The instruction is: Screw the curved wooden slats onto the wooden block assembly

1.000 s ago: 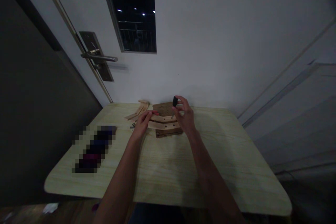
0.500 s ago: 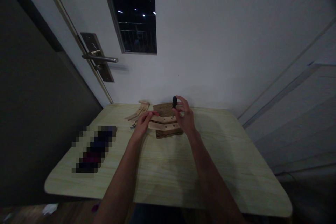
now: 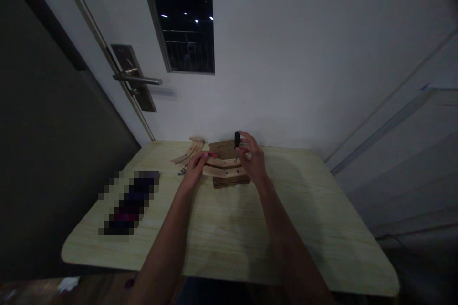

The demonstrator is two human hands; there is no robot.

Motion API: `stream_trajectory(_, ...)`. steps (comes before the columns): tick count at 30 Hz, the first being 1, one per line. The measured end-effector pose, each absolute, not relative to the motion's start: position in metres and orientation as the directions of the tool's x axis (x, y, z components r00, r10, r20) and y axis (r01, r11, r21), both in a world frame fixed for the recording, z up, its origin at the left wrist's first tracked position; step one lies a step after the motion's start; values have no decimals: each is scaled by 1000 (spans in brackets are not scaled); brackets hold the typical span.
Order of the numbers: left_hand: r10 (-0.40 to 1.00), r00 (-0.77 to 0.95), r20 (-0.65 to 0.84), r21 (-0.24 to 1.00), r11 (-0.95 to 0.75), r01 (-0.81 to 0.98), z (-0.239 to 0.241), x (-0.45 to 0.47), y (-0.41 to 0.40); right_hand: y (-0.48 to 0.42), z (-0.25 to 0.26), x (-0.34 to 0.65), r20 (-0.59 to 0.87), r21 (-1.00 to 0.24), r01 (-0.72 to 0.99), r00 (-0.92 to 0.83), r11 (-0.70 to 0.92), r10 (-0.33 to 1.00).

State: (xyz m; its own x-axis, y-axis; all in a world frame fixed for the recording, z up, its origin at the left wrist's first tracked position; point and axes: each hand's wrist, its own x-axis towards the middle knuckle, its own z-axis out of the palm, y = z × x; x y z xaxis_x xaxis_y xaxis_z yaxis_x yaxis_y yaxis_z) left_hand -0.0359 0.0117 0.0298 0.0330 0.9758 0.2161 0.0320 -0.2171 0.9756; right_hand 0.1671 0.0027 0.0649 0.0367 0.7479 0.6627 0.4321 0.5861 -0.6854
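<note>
My right hand pinches a screwdriver with a black handle, held upright. Its thin tip points down at the far one of two bent wooden strips, near a hole. The near wooden strip has dark holes along it. Both strips lie across a brown, rough-faced board. At their left end, my left hand is closed on the strips. Something small and red shows by its fingertips; I cannot make out what it is. Just left of that hand lie a few small metal screws.
More bent wooden pieces with holes lie at the table's back left. A blurred-out dark object is on the left of the pale wooden table. Behind the table stands a white door with a metal handle.
The screwdriver has become slightly more upright, its tip still at the far strip. My left hand and the wooden strips have stayed in place.
</note>
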Motion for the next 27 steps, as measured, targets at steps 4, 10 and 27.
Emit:
stream_trajectory(4,977,35,210,977,-211,12,29,-36,12,4,64,165,652,-703,414,49,579,757)
stream_trajectory(10,978,40,205,979,-206,7,29,-36,12,7,60,167,651,-702,417,50,577,757)
stream_trajectory(27,973,48,225,973,-227,42,30,-37,11,5,64,171,662,-690,414,29,594,749)
